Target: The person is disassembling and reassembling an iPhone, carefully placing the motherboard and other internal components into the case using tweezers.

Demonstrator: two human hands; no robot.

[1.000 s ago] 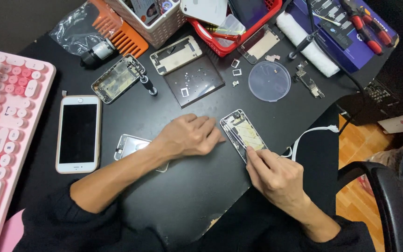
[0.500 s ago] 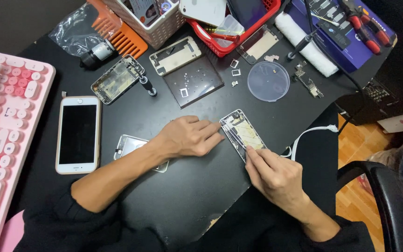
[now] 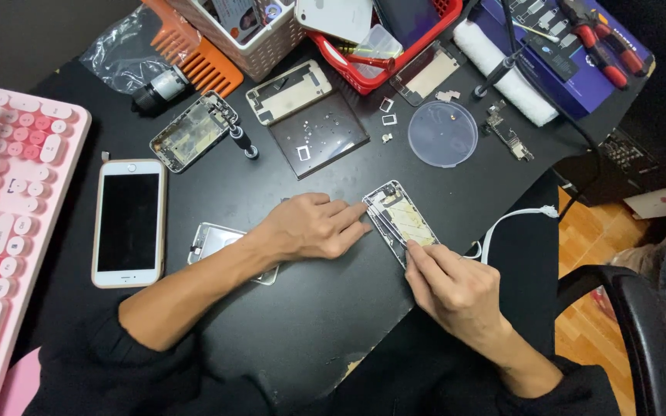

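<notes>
An opened phone frame lies on the black surface, its long axis slanting from upper left to lower right. The left hand rests flat, fingertips touching its left edge; the right hand, fingers pinched together, meets its lower end.

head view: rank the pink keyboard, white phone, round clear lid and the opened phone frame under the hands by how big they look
1. pink keyboard, though cut off by the edge
2. white phone
3. round clear lid and opened phone frame: too alike to rank, the frame partly covered by the right hand
</notes>
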